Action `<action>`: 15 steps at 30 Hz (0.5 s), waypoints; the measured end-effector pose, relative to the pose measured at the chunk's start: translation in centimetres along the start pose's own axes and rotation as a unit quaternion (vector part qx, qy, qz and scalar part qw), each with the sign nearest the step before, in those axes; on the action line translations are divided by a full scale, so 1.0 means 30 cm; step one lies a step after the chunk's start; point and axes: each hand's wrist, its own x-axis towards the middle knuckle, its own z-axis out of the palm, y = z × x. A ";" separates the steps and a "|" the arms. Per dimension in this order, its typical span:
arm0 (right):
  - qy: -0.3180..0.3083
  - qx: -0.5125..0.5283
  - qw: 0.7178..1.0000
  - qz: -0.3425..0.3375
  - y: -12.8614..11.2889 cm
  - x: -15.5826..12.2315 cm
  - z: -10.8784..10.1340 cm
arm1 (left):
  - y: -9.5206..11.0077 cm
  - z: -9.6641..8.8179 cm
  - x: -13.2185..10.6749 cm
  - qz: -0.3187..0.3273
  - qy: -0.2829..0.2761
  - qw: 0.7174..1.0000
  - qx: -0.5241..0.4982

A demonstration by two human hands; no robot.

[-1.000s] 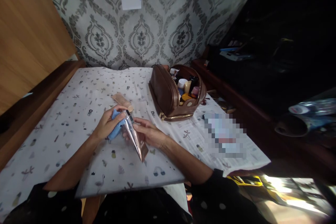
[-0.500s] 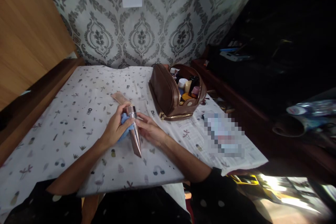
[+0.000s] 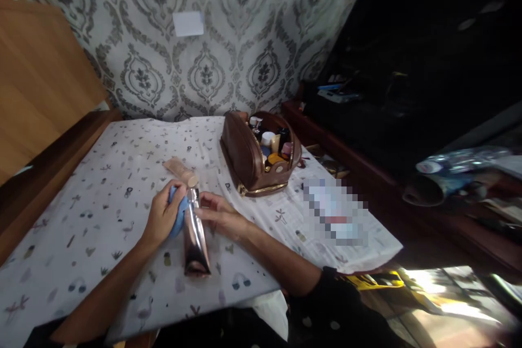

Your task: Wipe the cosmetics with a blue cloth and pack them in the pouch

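My left hand [image 3: 161, 217] is closed around a small blue cloth [image 3: 178, 216] and presses it against a shiny rose-gold tube [image 3: 194, 239]. My right hand [image 3: 218, 215] pinches the tube near its dark cap end, holding it above the patterned white tablecloth [image 3: 93, 196]. The tube's flat crimped end points toward me. Just beyond my hands a beige tube [image 3: 180, 171] lies on the cloth.
An open brown toiletry bag [image 3: 244, 157] with several small bottles and jars stands to the right of my hands. Newspaper [image 3: 285, 212] covers the table's right part. A wooden headboard [image 3: 36, 81] is at left, a dark cluttered shelf [image 3: 367, 136] at right.
The tube has turned so its flat end now points straight toward me. My left hand with the blue cloth stays on it near the cap. The view shifted slightly down and left.
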 end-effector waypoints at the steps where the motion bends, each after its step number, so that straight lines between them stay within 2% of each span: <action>1: 0.001 -0.011 1.000 -0.017 -0.014 -0.004 0.003 | 0.007 0.003 -0.004 -0.008 -0.003 1.000 -0.011; 4: 0.016 -0.061 0.993 -0.099 -0.082 -0.032 0.008 | 0.021 0.010 -0.033 -0.045 -0.050 0.997 -0.046; 6: 0.037 -0.097 0.983 -0.154 -0.138 -0.065 0.008 | 0.016 0.016 -0.063 -0.114 -0.105 0.986 -0.058; 7: 0.045 -0.105 0.979 -0.172 -0.165 -0.086 0.006 | 0.011 0.019 -0.078 -0.145 -0.109 0.981 -0.068; 8: 0.051 -0.106 0.976 -0.185 -0.190 -0.109 0.002 | 0.005 0.023 -0.091 -0.173 -0.133 0.972 -0.082; 10: 0.059 -0.101 0.975 -0.190 -0.231 -0.163 -0.014 | -0.001 0.034 -0.105 -0.223 -0.214 0.944 -0.118; 12: 0.058 -0.097 0.976 -0.184 -0.261 -0.223 -0.039 | 0.009 0.049 -0.102 -0.217 -0.320 0.912 -0.134; 13: 0.055 -0.101 0.975 -0.188 -0.273 -0.254 -0.055 | 0.021 0.058 -0.093 -0.199 -0.350 0.906 -0.128; 15: 0.065 -0.130 0.968 -0.203 -0.296 -0.319 -0.092 | 0.055 0.076 -0.066 -0.150 -0.354 0.919 -0.088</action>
